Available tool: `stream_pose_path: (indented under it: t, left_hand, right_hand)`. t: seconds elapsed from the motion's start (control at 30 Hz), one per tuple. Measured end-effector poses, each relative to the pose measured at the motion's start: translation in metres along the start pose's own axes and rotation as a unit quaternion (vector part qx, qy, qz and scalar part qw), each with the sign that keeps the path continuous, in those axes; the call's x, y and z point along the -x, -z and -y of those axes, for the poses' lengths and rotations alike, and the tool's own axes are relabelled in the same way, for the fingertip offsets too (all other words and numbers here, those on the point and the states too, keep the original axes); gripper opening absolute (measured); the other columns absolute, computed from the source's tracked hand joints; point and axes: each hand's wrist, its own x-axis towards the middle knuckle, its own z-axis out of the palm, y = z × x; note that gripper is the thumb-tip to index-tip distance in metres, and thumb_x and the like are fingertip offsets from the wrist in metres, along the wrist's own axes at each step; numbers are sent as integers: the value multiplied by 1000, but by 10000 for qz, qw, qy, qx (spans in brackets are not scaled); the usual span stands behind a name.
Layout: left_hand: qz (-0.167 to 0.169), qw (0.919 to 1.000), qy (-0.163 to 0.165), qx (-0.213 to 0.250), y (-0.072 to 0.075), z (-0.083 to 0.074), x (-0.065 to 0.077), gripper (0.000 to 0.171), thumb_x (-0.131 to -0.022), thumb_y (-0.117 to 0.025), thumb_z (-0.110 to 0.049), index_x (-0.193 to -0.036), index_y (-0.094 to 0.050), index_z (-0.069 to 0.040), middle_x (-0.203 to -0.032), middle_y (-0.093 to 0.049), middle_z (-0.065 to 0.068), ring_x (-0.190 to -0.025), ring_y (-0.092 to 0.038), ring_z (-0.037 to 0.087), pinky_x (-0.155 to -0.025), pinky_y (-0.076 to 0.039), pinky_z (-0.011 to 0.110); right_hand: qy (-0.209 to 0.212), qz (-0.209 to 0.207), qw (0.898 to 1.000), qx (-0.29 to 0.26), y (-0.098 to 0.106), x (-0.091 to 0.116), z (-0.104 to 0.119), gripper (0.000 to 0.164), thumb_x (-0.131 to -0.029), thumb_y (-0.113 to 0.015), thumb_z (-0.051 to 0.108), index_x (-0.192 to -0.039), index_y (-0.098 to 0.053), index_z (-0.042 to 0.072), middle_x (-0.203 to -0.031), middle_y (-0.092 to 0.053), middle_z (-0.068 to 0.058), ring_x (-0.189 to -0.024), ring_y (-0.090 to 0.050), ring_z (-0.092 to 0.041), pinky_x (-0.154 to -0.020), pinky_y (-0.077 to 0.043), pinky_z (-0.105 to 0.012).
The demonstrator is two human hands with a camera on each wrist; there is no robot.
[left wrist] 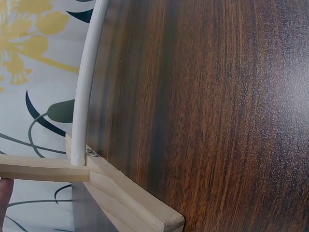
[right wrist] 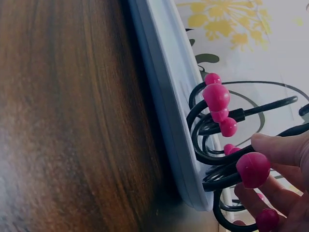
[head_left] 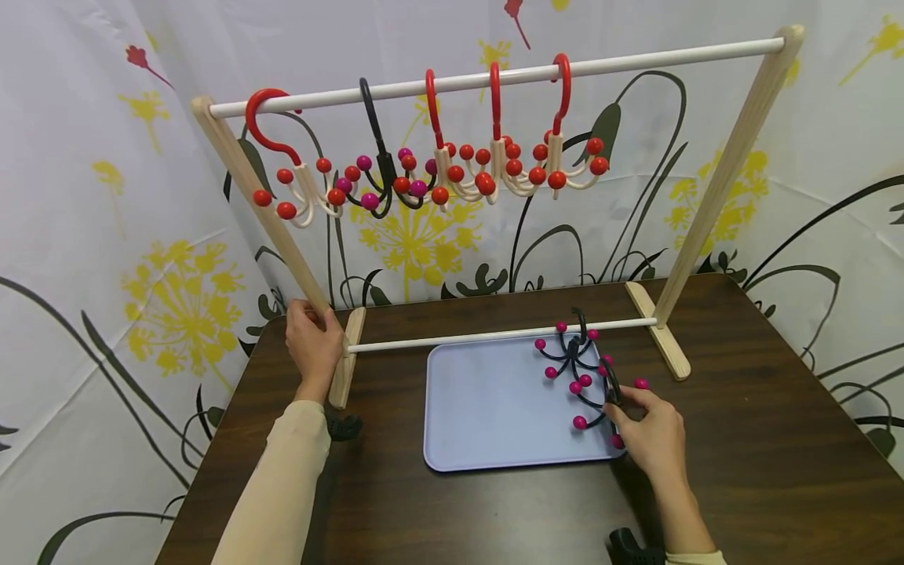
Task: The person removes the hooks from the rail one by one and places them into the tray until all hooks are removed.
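Black and pink-balled, one hanger [head_left: 613,384] is being pinched by my right hand [head_left: 650,435] at the right edge of the tray [head_left: 494,400]; whether it's touching the tray I'm not quite making out. Another black hanger [head_left: 574,349] is lying at the tray's back right. Four red-hooked hangers [head_left: 304,188] and a black-hooked one [head_left: 386,169] are hanging on the top rail [head_left: 664,56], so I'm judging five up, two left. My left hand [head_left: 314,345] is gripping the left upright [head_left: 268,220] low down. Widest open rail is running rightward, toward the right upright [head_left: 727,184].
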Motion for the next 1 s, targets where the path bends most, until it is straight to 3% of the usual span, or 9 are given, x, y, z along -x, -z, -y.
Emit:
stream_pose_path:
  t: [0.33, 0.53, 0.67, 0.83, 0.93, 1.0]
  left_hand:
    - [-2, 10000, -2, -14, 1, 1, 0, 23, -86, -66, -11, -100, -53, 2, -89, -52, 17, -81, -54, 36, -71, -40, 53]
    - [15, 10000, -31, 16, 1, 0, 0, 23, -86, -66, -10, -99, -53, 2, -90, -53, 18, -82, -55, 37, -72, -41, 54]
    - [32, 10000, -34, 9, 1, 1, 0, 23, -87, -66, -10, -100, -53, 2, -91, -53, 19, -83, -55, 37, -73, -41, 53]
    - [-7, 10000, -61, -15, 0, 3, 0, 22, -87, -66, -10, -100, -53, 2, -91, -53, 19, -83, -55, 37, -72, -41, 53]
    - [-30, 10000, -80, -28, -1, 3, 0, 22, -87, -66, -11, -100, -52, 2, -90, -53, 18, -81, -54, 37, -71, -41, 53]
    - [-19, 10000, -91, -30, -1, 4, 0, 23, -87, -65, -12, -100, -52, 2, -89, -52, 18, -80, -54, 37, -71, -40, 53]
  right_hand:
    - [-65, -148, 9999, 17, 3, 1, 0, 30, -76, -82, 11, -104, -74, 1, -104, -70, -24, -99, -62, -47, -79, -43, -52]
    - [119, -257, 9995, 111, 6, 2, 0, 29, -75, -84, 10, -102, -76, 4, -110, -70, -18, -81, -58, -34, -67, -38, -40]
    - [58, -103, 9997, 193, 12, 3, 3, 36, -75, -84, 12, -108, -74, 3, -114, -68, -17, -79, -56, -31, -65, -39, -37]
    - [-31, 201, 9998, 69, 29, 6, 11, 44, -77, -83, 15, -117, -70, 3, -122, -65, -19, -100, -60, -37, -79, -43, -46]
    - [197, 348, 9992, -37, 44, 6, 14, 44, -79, -83, 15, -119, -69, 5, -122, -64, -20, -111, -57, -39, -89, -41, -52]
    - [450, 397, 9982, -47, 56, 5, 16, 45, -79, -82, 15, -121, -69, 6, -120, -65, -18, -111, -59, -30, -91, -41, -48]
